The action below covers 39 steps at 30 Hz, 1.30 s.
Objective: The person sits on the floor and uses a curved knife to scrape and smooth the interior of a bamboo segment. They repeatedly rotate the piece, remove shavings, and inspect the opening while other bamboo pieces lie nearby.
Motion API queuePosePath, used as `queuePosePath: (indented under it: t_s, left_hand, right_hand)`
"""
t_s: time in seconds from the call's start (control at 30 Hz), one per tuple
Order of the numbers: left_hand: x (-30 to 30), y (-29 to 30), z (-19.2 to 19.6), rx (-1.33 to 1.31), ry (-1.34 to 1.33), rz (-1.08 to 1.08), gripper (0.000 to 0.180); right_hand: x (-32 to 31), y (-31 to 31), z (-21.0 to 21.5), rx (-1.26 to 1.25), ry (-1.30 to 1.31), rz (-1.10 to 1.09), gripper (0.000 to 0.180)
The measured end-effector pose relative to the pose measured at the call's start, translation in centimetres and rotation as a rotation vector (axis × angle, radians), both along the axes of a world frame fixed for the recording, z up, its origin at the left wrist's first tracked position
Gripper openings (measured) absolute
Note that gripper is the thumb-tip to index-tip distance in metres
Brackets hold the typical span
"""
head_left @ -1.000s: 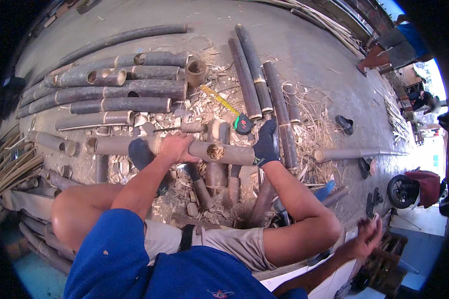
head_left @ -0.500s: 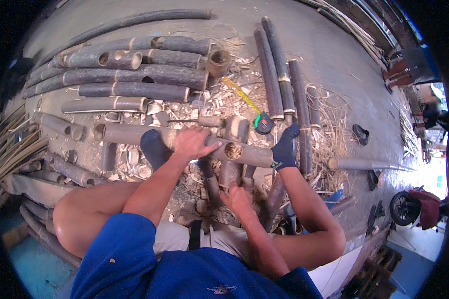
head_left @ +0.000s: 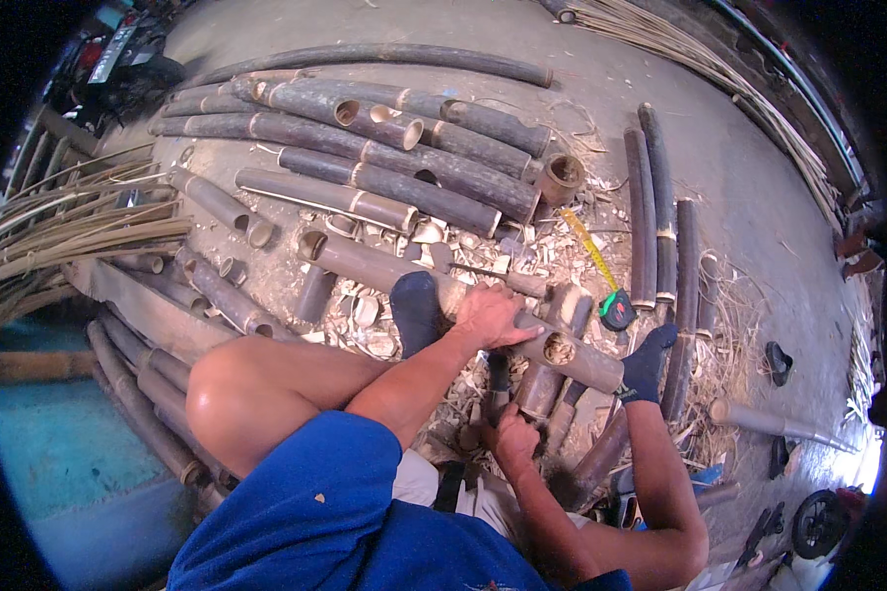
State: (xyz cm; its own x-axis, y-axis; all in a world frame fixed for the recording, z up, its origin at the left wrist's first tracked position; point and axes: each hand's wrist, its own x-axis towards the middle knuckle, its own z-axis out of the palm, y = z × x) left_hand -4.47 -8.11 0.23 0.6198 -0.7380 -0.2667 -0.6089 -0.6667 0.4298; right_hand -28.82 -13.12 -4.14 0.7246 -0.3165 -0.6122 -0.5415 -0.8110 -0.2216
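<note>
A brown bamboo pole (head_left: 375, 264) lies crosswise before me, with a cut opening near each end. My left hand (head_left: 491, 317) presses down on it, fingers wrapped over the top and thumb stretched toward the right opening, which has pale chips inside. My socked feet are against the pole on either side of that hand. Below the pole, my right hand (head_left: 512, 438) has curled fingers at the lower end of a dark-headed tool (head_left: 499, 374); its grip is partly hidden. A shorter bamboo piece (head_left: 539, 390) runs under the pole, beside the right hand.
A tape measure (head_left: 617, 309) with its yellow blade out lies beyond the pole. Dark bamboo poles (head_left: 434, 177) lie at the back, and more stand in a group at right. Wood chips (head_left: 365, 310) litter the floor. Bamboo strips (head_left: 89, 231) are piled at left.
The view has swung left, so everything sits farther right and lower. My right hand has shifted left to the dark-headed tool. My left hand stays on the bamboo pole.
</note>
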Motion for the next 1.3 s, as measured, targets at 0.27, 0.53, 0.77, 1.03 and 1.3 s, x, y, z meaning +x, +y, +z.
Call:
queuePosePath:
  t_s: [0.27,0.53,0.77,1.03,1.3]
  left_hand:
    - [-0.3,0.0,-1.1,-0.086,-0.118,0.049,0.050]
    - [-0.1,0.1,-1.3,-0.165,-0.093,-0.055,0.050]
    - [-0.6,-1.9,-1.1,-0.086,-0.036,-0.299,0.085]
    - [0.3,-2.5,-1.1,-0.004,0.041,-0.372,0.093]
    - [0.0,-2.2,-0.2,-0.012,-0.028,-0.437,0.095]
  right_hand:
    - [-0.9,-2.3,2.7,0.466,-0.076,-0.650,0.054]
    - [-2.7,-6.8,13.9,0.545,-0.724,-0.668,0.037]
    - [1.4,-6.3,11.4,0.627,-0.516,-0.736,0.045]
    - [0.8,-6.5,7.6,0.476,-0.254,-0.525,0.050]
    - [2.5,-4.6,5.7,0.707,-0.384,-0.638,0.040]
